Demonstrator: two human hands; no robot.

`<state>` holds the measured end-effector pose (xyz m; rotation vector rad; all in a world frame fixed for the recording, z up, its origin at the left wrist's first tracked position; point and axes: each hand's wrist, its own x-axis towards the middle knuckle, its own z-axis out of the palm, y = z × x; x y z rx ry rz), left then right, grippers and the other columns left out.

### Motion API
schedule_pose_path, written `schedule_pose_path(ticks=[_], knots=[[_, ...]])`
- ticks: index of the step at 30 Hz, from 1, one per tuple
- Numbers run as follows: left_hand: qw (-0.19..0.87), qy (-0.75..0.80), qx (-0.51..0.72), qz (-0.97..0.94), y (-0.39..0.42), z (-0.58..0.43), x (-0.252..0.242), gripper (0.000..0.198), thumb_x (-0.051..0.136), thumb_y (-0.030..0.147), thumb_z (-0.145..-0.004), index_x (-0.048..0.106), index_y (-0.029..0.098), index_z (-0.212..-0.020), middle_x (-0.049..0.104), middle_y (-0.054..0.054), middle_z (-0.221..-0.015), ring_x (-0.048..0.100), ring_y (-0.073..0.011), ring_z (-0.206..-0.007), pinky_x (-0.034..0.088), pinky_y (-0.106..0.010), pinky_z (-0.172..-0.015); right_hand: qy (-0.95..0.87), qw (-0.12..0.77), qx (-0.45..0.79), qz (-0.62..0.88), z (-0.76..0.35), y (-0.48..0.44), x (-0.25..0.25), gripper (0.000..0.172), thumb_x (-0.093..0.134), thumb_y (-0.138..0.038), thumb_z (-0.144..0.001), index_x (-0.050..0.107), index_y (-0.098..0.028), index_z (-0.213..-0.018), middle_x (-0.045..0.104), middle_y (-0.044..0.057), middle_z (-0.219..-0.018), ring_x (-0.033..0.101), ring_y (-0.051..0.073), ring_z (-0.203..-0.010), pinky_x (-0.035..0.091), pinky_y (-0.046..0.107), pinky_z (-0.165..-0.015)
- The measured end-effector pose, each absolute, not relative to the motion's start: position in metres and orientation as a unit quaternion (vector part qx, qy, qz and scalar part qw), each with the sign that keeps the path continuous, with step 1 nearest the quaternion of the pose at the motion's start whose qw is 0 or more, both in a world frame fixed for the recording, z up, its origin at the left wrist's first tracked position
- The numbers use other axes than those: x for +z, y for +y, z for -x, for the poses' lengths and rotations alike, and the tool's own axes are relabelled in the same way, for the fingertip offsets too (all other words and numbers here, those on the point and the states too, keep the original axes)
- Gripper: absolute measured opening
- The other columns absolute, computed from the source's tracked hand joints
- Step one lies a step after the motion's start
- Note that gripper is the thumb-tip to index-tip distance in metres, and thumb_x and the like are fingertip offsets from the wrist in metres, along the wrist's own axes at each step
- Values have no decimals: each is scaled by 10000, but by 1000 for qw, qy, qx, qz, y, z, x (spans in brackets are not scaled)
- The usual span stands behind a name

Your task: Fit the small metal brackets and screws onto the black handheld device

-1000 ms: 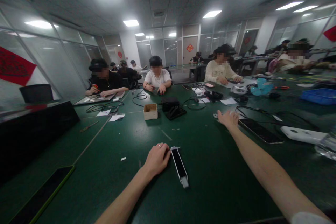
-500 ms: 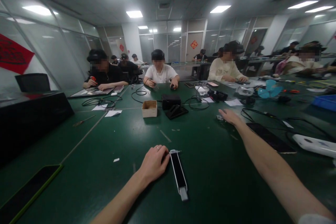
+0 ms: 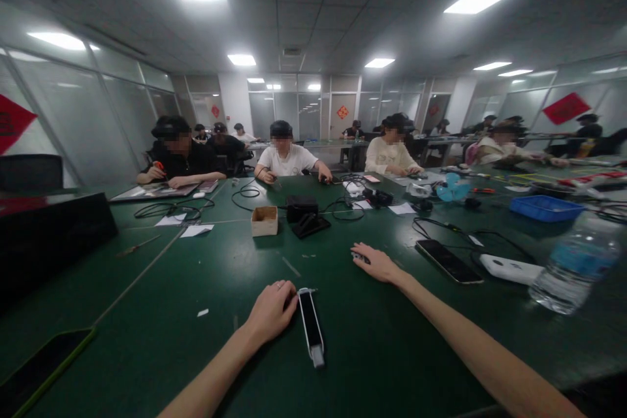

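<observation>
My left hand rests on the green table, fingers curled under and a ring on one of them. Its thumb side is right beside the upper end of a slim device with a white frame and a long black face; a pale block sticks out of the near end. Whatever those curled fingers hold, if anything, is hidden. Farther off to the right, my right hand is closed over a small silvery-grey piece, low over the tabletop and partly covered by the fingers.
A small cardboard box stands beside a black case. On the right are a phone, a white power bank-like device, a water bottle and a blue tray. A green-edged phone lies left. People sit opposite.
My right hand has moved left and nearer to me, with the small silvery-grey piece. My left hand and the slim device have stayed together. The view has turned right and tilted up.
</observation>
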<state>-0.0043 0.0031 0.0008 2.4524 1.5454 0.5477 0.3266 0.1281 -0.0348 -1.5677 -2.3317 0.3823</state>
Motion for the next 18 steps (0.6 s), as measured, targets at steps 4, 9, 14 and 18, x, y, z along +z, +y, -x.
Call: schedule_pose_path(ticks=[4, 9, 14, 18], knots=[[106, 529, 182, -822, 2, 4, 3, 219, 388, 346, -908, 553, 201, -909, 599, -44, -899, 545, -176, -793, 412, -300, -722, -824, 164, 158, 519, -287, 86, -27, 541, 394, -537, -888, 436, -282, -1363, 335, 40, -1476, 262, 253, -1365, 239, 463, -1089], [109, 531, 180, -821, -1, 5, 6, 221, 387, 344, -903, 555, 200, -901, 599, -44, -902, 548, -175, -799, 406, -293, -721, -819, 179, 195, 509, -246, 44, -12, 554, 427, -525, -879, 446, -259, -1364, 330, 48, -1478, 268, 270, -1361, 232, 469, -1098], [105, 536, 182, -817, -5, 4, 6, 218, 382, 337, -906, 551, 200, -892, 599, -39, -897, 547, -168, -797, 404, -286, -728, -842, 215, 219, 444, -233, 23, 0, 514, 455, -456, -880, 506, -201, -1323, 422, 71, -1423, 354, 235, -1322, 255, 394, -1104], [89, 539, 179, -818, -10, 4, 8, 200, 381, 319, -905, 542, 200, -889, 603, -41, -917, 549, -174, -831, 405, -286, -743, -826, 263, 218, 449, -232, 23, -1, 481, 453, -417, -877, 559, -160, -1269, 497, 101, -1358, 422, 232, -1276, 284, 383, -1090]])
